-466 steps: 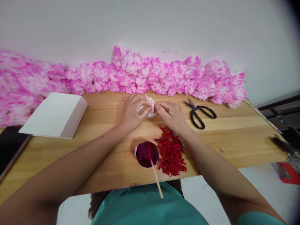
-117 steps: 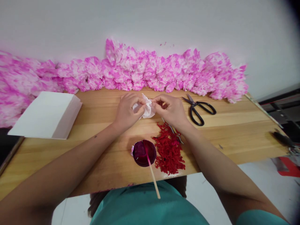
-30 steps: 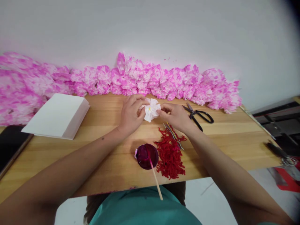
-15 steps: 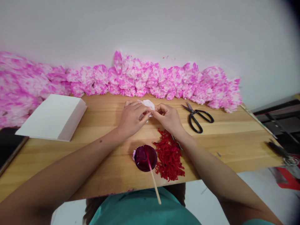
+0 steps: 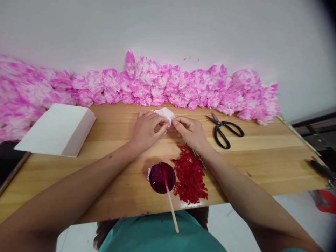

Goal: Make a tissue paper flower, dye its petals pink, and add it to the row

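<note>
Over the middle of the wooden table, my left hand pinches a crumpled piece of thin white tissue paper. My right hand has its thumb and fingertips closed at the right edge of the same paper. Both sets of fingertips nearly meet, and part of the paper is hidden behind the left hand. Close below the right wrist lies a bundle of red yarn-like strands. Left of it stands a round dish of dark purple-red dye, with a thin wooden stick resting in it, its lower end pointing toward me.
Black-handled scissors lie slightly apart on the right. A thick stack of white paper sheets sits on the left. Pink-and-white paper flowers line the wall along the back of the wooden table. Another dark-handled tool is at the right edge.
The white paper shows a little more above my fingers. My right fingertips have shifted slightly right along its edge. The view has moved a little.
</note>
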Available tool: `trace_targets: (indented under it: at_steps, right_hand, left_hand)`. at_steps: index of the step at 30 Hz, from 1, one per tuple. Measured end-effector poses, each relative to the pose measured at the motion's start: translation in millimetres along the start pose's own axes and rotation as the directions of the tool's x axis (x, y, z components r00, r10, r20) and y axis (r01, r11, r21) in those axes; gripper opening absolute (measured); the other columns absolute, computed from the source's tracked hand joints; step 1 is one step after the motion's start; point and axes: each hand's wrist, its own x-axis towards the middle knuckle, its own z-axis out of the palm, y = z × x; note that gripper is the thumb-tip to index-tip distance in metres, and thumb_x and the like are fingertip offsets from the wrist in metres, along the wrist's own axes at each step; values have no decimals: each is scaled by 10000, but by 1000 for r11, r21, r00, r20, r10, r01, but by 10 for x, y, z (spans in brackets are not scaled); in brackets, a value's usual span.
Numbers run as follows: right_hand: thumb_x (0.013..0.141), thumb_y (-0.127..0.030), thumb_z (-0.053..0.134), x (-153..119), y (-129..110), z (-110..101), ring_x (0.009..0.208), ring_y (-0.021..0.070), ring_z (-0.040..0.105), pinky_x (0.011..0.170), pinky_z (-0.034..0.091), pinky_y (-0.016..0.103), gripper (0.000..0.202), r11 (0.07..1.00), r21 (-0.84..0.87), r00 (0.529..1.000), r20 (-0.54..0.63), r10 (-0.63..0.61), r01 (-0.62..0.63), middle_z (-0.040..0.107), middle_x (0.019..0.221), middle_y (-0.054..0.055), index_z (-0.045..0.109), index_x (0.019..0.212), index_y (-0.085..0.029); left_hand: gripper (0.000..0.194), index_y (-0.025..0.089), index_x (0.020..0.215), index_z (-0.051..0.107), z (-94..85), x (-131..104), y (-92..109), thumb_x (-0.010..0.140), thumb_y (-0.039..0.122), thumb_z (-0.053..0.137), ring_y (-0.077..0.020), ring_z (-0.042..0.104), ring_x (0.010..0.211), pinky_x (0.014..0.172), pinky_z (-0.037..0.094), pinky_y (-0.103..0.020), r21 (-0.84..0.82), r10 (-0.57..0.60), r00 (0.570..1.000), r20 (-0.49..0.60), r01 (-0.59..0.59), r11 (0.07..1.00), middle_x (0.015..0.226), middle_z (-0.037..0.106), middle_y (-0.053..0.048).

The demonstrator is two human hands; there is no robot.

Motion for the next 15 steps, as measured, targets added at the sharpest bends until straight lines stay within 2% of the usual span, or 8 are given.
trace_targets:
  at_steps: [5,10,15]
  right_hand:
    - [901,-266,557,-27,16,31,685,150,651,634,459,262,209,981,-136,990,-22,-141,136,761,822,11,758,908,-212]
    - [924,-225,548,-64,11,46,720,161,662,666,469,283,219,903,-330,956,-8,-294,275,766,858,39,758,982,-199]
    - [937,-224,550,-80,-6,48,745,168,672,689,486,294,216,874,-383,947,1,-322,298,771,886,42,751,1015,-208]
  left_hand:
    - [147,221,852,699,-10,4,22,913,311,600,-177,605,781,811,356,-364,-10,-19,1000,0,19,1000,796,715,2]
    - [146,217,785,673,-19,5,43,893,291,607,-179,601,787,815,355,-367,0,-40,999,2,40,999,782,713,6]
    - [141,206,765,648,-18,2,43,881,245,577,-178,592,771,808,361,-366,20,-53,999,0,53,998,778,702,2]
